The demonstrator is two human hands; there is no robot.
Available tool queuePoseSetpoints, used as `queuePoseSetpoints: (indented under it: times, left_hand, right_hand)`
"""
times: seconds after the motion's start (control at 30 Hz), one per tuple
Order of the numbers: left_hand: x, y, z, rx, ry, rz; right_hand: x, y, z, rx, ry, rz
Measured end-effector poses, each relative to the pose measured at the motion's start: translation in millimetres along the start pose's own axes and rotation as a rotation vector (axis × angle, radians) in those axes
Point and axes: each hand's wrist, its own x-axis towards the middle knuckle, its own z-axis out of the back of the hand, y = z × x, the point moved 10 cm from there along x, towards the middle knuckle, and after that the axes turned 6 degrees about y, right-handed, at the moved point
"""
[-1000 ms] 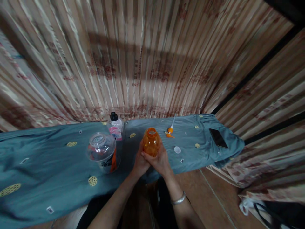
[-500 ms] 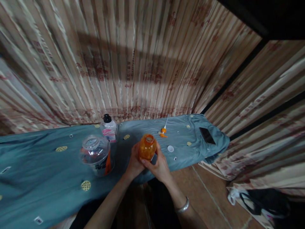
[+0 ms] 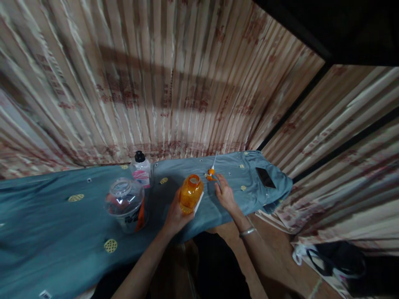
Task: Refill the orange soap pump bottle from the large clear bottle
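My left hand [image 3: 177, 214] is wrapped around a translucent orange bottle [image 3: 190, 193], with its uncapped mouth facing up and its body tilted slightly. A white label shows on the bottle's right side. Over the cloth to the right, my right hand [image 3: 225, 195] has its fingers stretched out and apart, holding nothing I can see. Its fingertips are right beside an orange and white pump head [image 3: 211, 172] with a clear tube, which lies on the cloth. Whether they touch it, I cannot tell.
A clear plastic jar [image 3: 124, 203] with things inside stands left on the blue-green cloth [image 3: 75, 224]. Behind it is a clear bottle with a black cap [image 3: 141, 170]. A dark phone [image 3: 265, 177] lies at the right end, and a striped curtain [image 3: 174, 83] hangs behind.
My right hand has let go of the orange bottle and moved right to the pump head. It now covers the small white disc. My left hand keeps the bottle, now more tilted.
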Motion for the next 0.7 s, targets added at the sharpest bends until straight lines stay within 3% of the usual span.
queuePoseSetpoints:
  times: [0.2, 0.33, 0.43, 0.57, 0.7]
  left_hand:
    - [-1.1, -0.3, -1.2, 0.015, 0.003, -0.007]
    - [-2.9, 4.1, -2.6, 0.025, 0.010, -0.007]
    - [-3.6, 5.7, -2.2, 0.022, 0.004, 0.005]
    - [-2.5, 6.9, -1.6, 0.009, -0.013, 0.018]
    - [-0.4, 10.9, -2.1, 0.002, -0.025, 0.019]
  right_hand:
    - [70.8, -6.7, 1.1, -0.227, 0.202, 0.067]
    - [91.5, 7.4, -14.1, -0.311, 0.328, 0.135]
    - [98.1, 19.9, -17.2, -0.283, 0.339, 0.181]
    - [91.8, 32.0, 16.2, -0.135, 0.174, 0.235]
    - [47.8, 34.3, 83.4, 0.036, -0.068, 0.274]
